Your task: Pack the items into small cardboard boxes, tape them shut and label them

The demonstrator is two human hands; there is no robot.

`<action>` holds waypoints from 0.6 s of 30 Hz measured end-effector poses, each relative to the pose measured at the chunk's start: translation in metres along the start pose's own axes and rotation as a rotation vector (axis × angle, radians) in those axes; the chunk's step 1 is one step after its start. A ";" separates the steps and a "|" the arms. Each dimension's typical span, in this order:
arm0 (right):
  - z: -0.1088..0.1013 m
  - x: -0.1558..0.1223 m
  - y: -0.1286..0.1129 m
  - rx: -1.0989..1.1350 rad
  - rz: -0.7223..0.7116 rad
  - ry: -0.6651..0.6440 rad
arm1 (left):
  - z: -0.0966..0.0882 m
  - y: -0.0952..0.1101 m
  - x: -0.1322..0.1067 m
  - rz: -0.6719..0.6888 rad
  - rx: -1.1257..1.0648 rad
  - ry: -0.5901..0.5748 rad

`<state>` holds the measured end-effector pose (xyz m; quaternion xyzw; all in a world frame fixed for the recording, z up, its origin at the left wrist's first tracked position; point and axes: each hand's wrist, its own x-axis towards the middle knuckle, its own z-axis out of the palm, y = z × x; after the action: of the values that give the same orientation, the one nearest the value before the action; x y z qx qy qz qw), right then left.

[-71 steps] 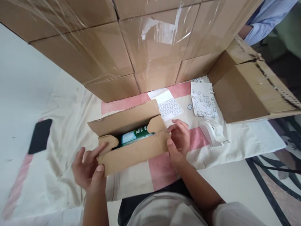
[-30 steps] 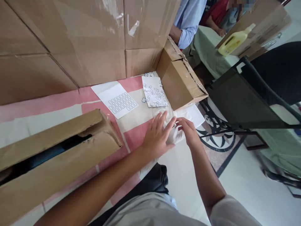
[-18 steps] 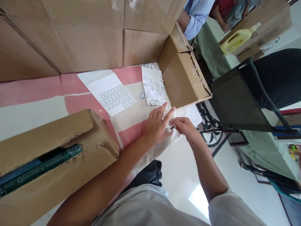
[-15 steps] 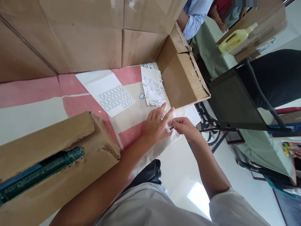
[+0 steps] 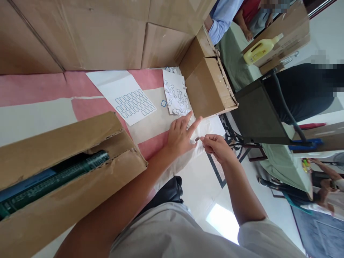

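My left hand (image 5: 181,134) rests on the tablecloth with its fingers spread. The thumb and forefinger frame a small dark piece (image 5: 197,139) with a metallic look, too small to name. My right hand (image 5: 216,147) is closed in a pinch, its fingertips right beside that piece; whether they grip it or something paler, I cannot make out. Beyond my left fingertips lies a white sheet (image 5: 176,91) scattered with small blue-outlined labels. One loose label (image 5: 163,103) sits on the cloth beside it. Further left is a paper sheet (image 5: 134,98) printed with rows of blue-outlined rounded rectangles.
Large cardboard boxes (image 5: 102,39) wall off the far side. An open carton (image 5: 204,89) stands to the right, and another carton (image 5: 80,186) with dark green packs (image 5: 53,190) is at near left. Beyond are a dark chair (image 5: 255,111), a yellow bottle (image 5: 260,50) and other people.
The view has shifted slightly. My right hand has drawn a little to the right, leaving more of the small dark piece showing. My left hand stays spread on the cloth.
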<state>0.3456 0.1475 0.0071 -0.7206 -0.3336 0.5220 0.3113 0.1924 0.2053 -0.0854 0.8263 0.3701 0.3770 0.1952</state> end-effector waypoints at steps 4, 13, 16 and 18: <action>-0.005 -0.011 0.010 0.042 0.030 -0.015 | -0.001 0.000 0.000 0.004 -0.006 0.004; -0.006 -0.023 0.027 0.127 0.054 -0.038 | -0.002 0.000 0.000 -0.006 0.004 -0.018; -0.003 -0.020 0.034 0.142 0.046 -0.021 | -0.002 0.001 0.000 -0.009 0.003 -0.024; -0.002 -0.017 0.038 0.137 0.048 -0.013 | -0.002 0.001 0.000 -0.013 0.003 -0.026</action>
<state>0.3501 0.1113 -0.0136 -0.7020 -0.2816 0.5557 0.3451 0.1908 0.2047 -0.0838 0.8292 0.3732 0.3642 0.2013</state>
